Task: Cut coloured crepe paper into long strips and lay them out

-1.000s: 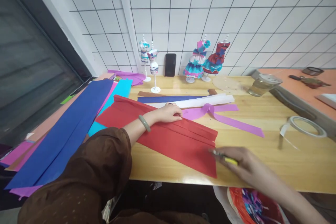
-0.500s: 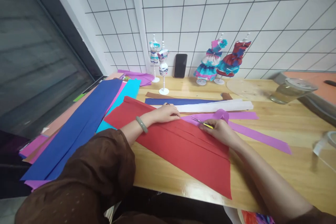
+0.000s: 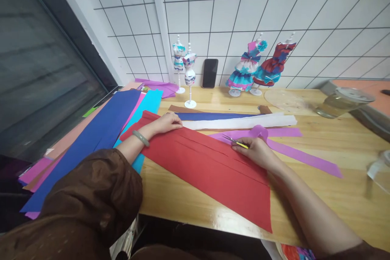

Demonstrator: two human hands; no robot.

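Note:
A wide sheet of red crepe paper [image 3: 207, 170] lies slantwise in front of me, with fold lines along its far side. My left hand [image 3: 168, 123] is at the far edge towards its left end, fingers closed together on the paper. A bracelet circles that wrist. In my right hand [image 3: 254, 151] are small scissors [image 3: 241, 144] with a yellow handle, their slim metal tips pointing left over the far edge of the red sheet. This hand also rests against the paper's right part. Just beyond the tips lies a purple paper strip [image 3: 292, 151], partly curled.
White [image 3: 243, 122] and blue paper strips [image 3: 219, 116] lie behind the red sheet. Blue sheets [image 3: 91, 146] cover a coloured stack at left. Along the wall stand small mannequins [image 3: 190, 75], a phone [image 3: 210, 73] and paper-dressed figures [image 3: 243, 71]. A cup [image 3: 343, 103] is at right.
My left hand has slid leftward along the red paper's far edge, uncovering more of the folded part. My right hand keeps the scissors in nearly the same place. The view has shifted slightly.

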